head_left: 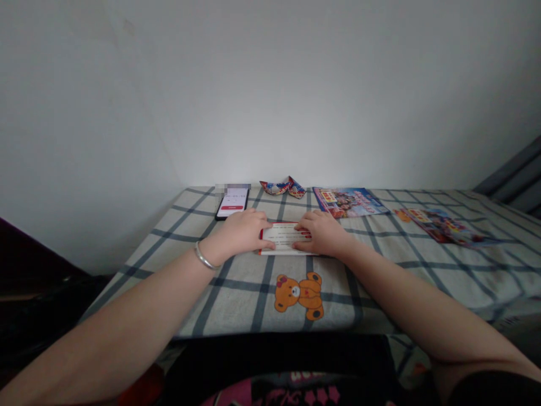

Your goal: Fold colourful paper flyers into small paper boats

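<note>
A folded white leaflet (284,238) with printed lines and red edges lies low over the checked tablecloth, its long side across my view. My left hand (242,231), with a silver bangle on the wrist, grips its left end, the thumb on the printed face. At the right end my right hand (326,233) holds it in the same way, thumb and forefinger on the paper and the other fingers curled. Parts of both ends are hidden under the hands.
Behind my left hand lies a phone (234,202) with a lit screen. Two folded paper pieces (276,186) rest by the wall. Colourful printed sheets (353,202) lie to the right, another one (448,226) farther right. The tablecloth (236,304) has a bear print near the front edge.
</note>
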Action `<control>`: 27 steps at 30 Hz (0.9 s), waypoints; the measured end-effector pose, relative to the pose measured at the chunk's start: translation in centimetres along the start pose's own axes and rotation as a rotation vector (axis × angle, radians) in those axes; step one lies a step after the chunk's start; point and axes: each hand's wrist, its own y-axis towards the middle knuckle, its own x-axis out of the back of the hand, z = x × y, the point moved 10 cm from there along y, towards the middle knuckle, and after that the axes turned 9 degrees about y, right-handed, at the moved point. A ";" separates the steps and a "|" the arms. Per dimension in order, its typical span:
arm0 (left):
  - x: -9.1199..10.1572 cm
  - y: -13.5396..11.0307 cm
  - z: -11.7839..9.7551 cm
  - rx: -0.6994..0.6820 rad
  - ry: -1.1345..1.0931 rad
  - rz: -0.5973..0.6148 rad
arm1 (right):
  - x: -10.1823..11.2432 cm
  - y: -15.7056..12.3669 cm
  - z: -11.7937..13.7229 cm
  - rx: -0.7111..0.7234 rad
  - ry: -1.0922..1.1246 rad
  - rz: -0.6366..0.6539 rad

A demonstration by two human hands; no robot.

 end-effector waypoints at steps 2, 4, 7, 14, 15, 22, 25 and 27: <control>0.1 0.0 -0.1 0.015 0.018 0.012 | 0.0 0.0 0.2 -0.005 -0.019 -0.011; 0.3 0.1 -0.4 0.024 0.048 0.019 | 0.0 0.0 0.3 -0.007 -0.046 -0.015; 0.5 0.0 -1.0 0.041 0.096 0.025 | 0.0 0.0 0.7 -0.002 -0.084 -0.022; 0.7 -0.8 -2.8 0.108 0.128 -0.044 | 0.0 -0.1 1.0 0.000 -0.076 -0.048; 0.8 -0.9 -3.0 0.117 0.123 -0.058 | 0.0 -0.1 0.9 -0.003 -0.076 -0.049; 0.4 -1.3 -3.4 0.152 0.140 -0.058 | -0.3 -0.3 0.7 -0.006 -0.076 -0.061; 0.5 -1.4 -3.5 0.150 0.134 -0.065 | -0.4 -0.3 0.7 -0.005 -0.069 -0.062; 0.6 -1.5 -3.5 0.147 0.122 -0.076 | -0.3 -0.3 0.7 -0.007 -0.059 -0.059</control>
